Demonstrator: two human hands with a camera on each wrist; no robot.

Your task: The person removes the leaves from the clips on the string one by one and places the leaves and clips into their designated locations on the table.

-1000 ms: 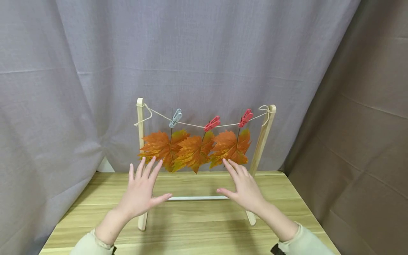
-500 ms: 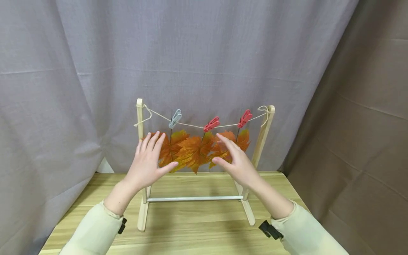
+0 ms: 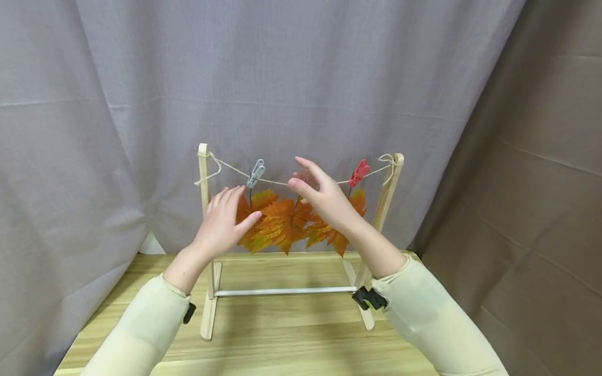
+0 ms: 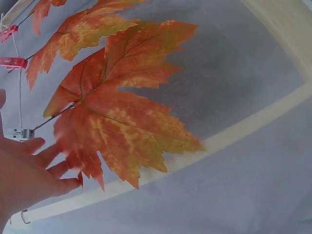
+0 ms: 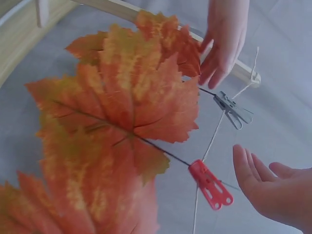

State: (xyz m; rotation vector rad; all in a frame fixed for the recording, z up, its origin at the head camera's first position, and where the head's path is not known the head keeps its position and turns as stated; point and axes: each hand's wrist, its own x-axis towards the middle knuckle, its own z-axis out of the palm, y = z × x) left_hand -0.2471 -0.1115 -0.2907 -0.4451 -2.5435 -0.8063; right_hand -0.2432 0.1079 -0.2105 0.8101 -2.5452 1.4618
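Observation:
Three orange artificial maple leaves hang by their stems from a string (image 3: 274, 182). A grey-blue clothespin (image 3: 256, 173) holds the left leaf (image 4: 117, 107); a red clothespin (image 3: 359, 173) holds the right one. The middle leaf (image 3: 283, 222) hangs from another red clothespin (image 5: 209, 184), which my right hand hides in the head view. Fingers extended, my left hand (image 3: 221, 222) is at the left leaf's edge, below the grey-blue clothespin; contact is unclear. My right hand (image 3: 326, 197) is beside the middle clothespin, thumb and fingers apart, with a gap visible in the right wrist view.
The string is tied between two wooden posts, left (image 3: 204, 172) and right (image 3: 391, 190). A white crossbar (image 3: 284, 291) joins them low down. The stand rests on a wood-grain table (image 3: 282, 344), with grey curtain (image 3: 301, 78) behind and at the sides.
Both hands have risen from low in front of the stand to the leaves. My right hand has also moved left, up to the middle clothespin. The leaves and clothespins still hang from the string.

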